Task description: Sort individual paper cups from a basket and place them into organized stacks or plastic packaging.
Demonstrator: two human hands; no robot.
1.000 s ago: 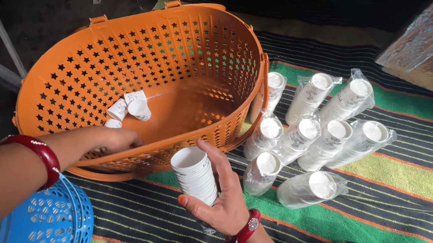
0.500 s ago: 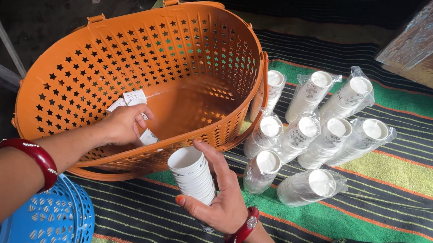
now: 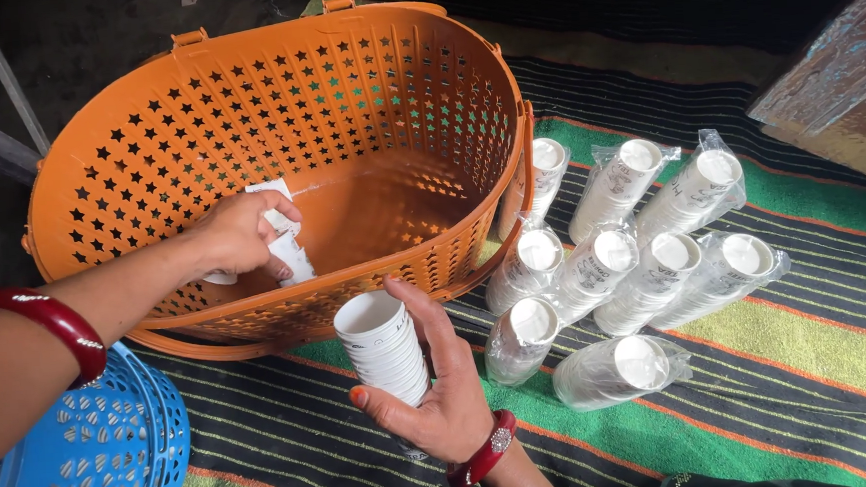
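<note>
Stack of white paper cups point(image 3: 384, 347) upright in right hand point(image 3: 440, 398), just outside orange basket point(image 3: 278, 163). Probably light, thin-walled, easily crushed; best gripped around the sides, gently. Right hand curled around stack, palm up. Left hand point(image 3: 237, 235) reaching into basket, fingers closed on loose white cups point(image 3: 288, 252), wrist bent down.

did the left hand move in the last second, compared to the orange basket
Yes. The left hand went from the near rim of the orange basket further inside it, and now grips white paper cups there. The right hand holds a cup stack.
</note>
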